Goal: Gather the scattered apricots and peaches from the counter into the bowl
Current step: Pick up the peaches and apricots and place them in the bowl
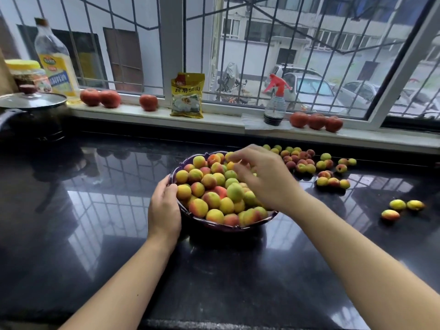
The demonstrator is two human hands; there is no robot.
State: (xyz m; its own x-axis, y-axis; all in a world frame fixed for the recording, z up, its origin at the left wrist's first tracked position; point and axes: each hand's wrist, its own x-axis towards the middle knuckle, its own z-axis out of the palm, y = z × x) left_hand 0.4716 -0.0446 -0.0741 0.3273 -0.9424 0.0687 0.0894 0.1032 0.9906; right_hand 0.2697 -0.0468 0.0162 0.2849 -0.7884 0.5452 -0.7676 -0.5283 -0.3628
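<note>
Left hand (pixel 164 208) grips the scalloped purple bowl's (pixel 183 208) rim. Right hand (pixel 262 177) hovers over heaped fruit, fingers loosely spread, apparently empty: depositing step. Next: fetch scattered yellow-red apricots (pixel 307 164) from the black counter (pixel 95 234).

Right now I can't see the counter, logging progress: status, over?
Left hand holds bowl rim; right hand open over the pile. Bowl heaped. Loose fruit still on counter at right. Nothing in the way.

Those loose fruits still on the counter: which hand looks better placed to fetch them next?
The right hand, probably. It hovers over the bowl, and the scattered fruits all lie on its side. The left hand holds the bowl's opposite rim.
</note>
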